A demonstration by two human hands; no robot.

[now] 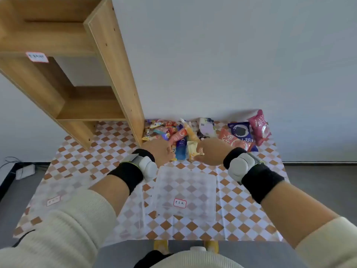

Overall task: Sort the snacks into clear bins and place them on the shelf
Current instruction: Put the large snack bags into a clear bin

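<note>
A heap of colourful snack packets (204, 132) lies along the wall at the far edge of the checkered table. My left hand (159, 149) reaches into the heap beside a blue pouch (181, 149), its fingers curled on a small packet. My right hand (210, 150) pinches a pale yellow packet (192, 149) next to the blue pouch. A clear bin (185, 192) with a red-framed label stands just in front of both hands. A second clear bin (92, 207), also labelled, stands to its left, partly behind my left arm.
A wooden shelf unit (92, 78) with a label on one board stands at the table's back left, close to my left hand. A pink bag (259, 126) and a dark blue bag (240, 132) lie at the back right. Cables lie on the floor at the left.
</note>
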